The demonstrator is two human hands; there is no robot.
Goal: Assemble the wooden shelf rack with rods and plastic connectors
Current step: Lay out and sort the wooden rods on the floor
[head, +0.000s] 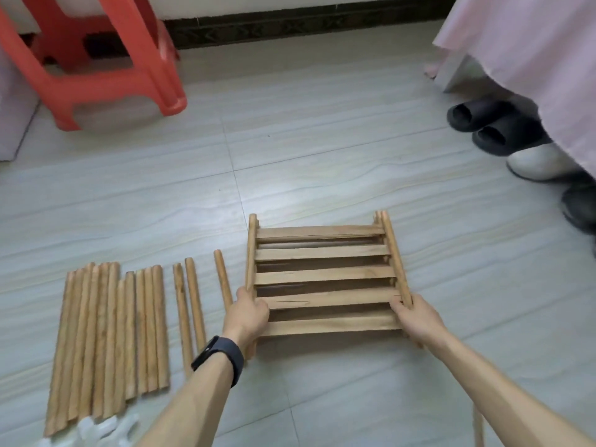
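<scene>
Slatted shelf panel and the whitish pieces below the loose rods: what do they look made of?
The slatted shelf panel looks like unfinished wood: matte, light tan, with visible grain streaks. The whitish pieces are probably plastic, since they look milky, translucent and smooth, but they are too blurred to be certain.

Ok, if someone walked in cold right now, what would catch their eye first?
The slatted wooden shelf at the centre, with the left hand and the right hand gripping its side rails. Next comes the row of loose wooden rods lying on the floor to its left, then the red plastic stool at the upper left.
</scene>
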